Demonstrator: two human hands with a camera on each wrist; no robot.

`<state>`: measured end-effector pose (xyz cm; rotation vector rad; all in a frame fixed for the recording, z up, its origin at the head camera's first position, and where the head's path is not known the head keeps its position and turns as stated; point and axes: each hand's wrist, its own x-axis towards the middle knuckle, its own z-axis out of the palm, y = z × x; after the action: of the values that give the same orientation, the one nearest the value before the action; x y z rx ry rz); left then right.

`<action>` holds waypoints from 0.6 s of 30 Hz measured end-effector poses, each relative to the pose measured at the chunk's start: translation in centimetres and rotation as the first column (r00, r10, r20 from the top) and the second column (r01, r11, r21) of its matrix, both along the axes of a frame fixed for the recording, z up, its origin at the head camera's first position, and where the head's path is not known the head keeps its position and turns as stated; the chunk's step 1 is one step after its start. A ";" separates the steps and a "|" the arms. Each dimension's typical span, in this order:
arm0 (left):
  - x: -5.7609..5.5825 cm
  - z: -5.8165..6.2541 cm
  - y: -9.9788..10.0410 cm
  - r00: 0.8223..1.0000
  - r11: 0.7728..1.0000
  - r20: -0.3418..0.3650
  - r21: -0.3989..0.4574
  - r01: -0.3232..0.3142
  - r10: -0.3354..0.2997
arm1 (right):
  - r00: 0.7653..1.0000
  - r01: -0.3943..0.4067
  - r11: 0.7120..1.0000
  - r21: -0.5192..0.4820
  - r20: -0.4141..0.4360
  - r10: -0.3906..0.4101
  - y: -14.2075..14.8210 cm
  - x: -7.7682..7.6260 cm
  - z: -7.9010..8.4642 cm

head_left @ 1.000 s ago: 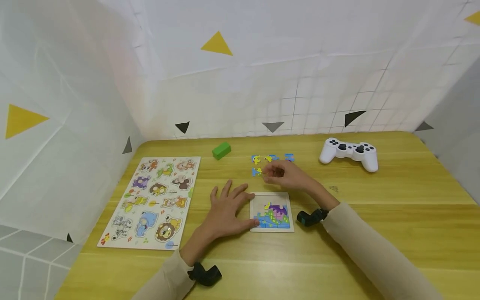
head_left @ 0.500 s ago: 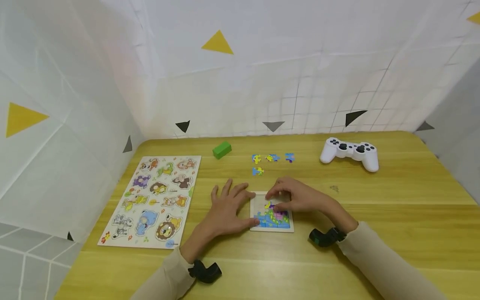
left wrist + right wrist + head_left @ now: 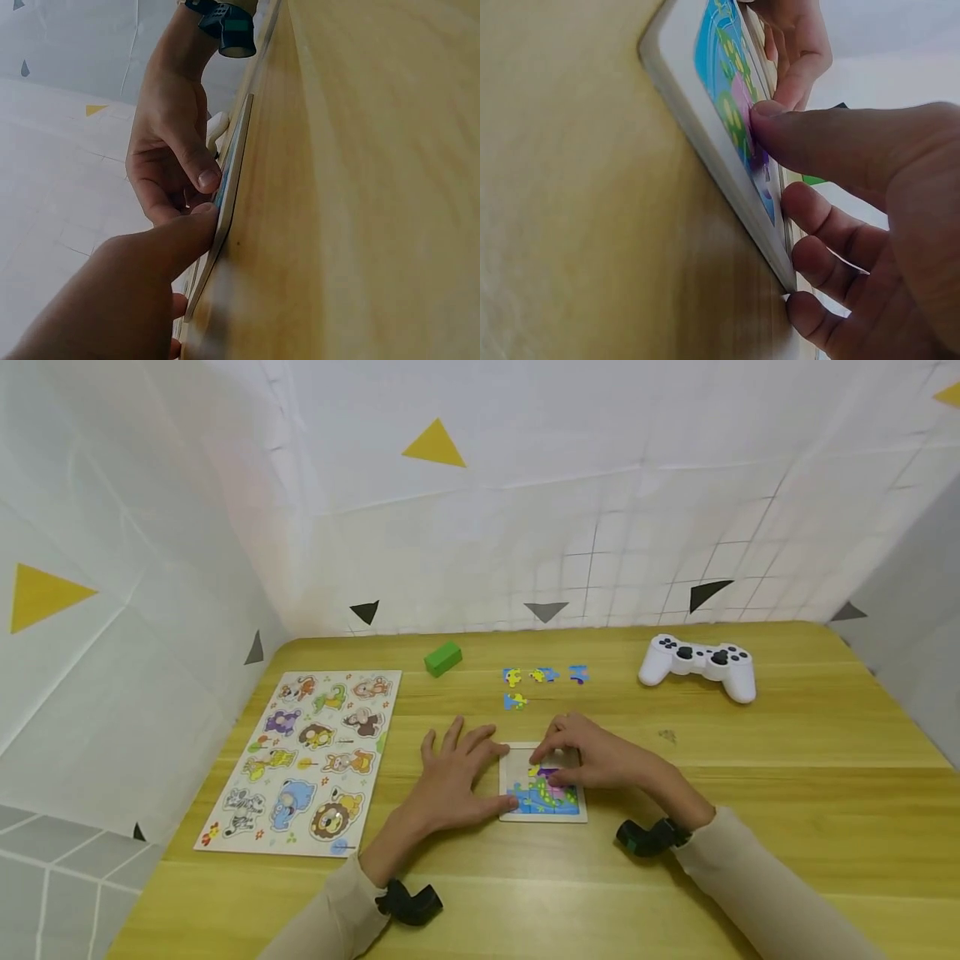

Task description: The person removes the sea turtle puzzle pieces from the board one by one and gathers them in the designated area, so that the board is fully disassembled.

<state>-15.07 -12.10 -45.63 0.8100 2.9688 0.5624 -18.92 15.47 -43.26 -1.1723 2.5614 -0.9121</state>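
Note:
A small square jigsaw tray with a pale wooden rim lies on the table, partly filled with blue, green, pink and purple pieces. My left hand rests at its left side, fingers spread, the thumb lying over the lower left rim. Over the tray's upper right part, my right hand has curled fingers and pinches a purple and yellow puzzle piece among those in the tray. In the right wrist view the thumb presses on purple; the index fingertip is hidden. Several loose puzzle pieces lie beyond the tray.
A large animal peg puzzle board lies to the left. Behind the tray sits a green block; a white game controller is at the back right. White sheeting with coloured triangles stands along the table's back.
My right hand has come from the loose pieces back toward me onto the tray, and in the last half second barely shifts. The left hand stays in place.

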 end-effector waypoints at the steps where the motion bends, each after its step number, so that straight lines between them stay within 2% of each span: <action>1: 0.0 0.0 0.0 1.000 1.000 -0.001 0.002 0.001 -0.001 | 1.000 0.000 1.000 -0.002 0.000 0.000 0.0 0.1 0.0; 18: 0.1 0.0 0.0 1.000 1.000 -0.014 0.008 0.003 -0.003 | 0.998 0.026 1.000 0.013 0.059 -0.026 0.0 0.1 0.3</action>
<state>-15.02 -12.13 -45.67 0.8230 2.9795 0.5713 -18.82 15.42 -43.00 -1.0942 2.5373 -0.9208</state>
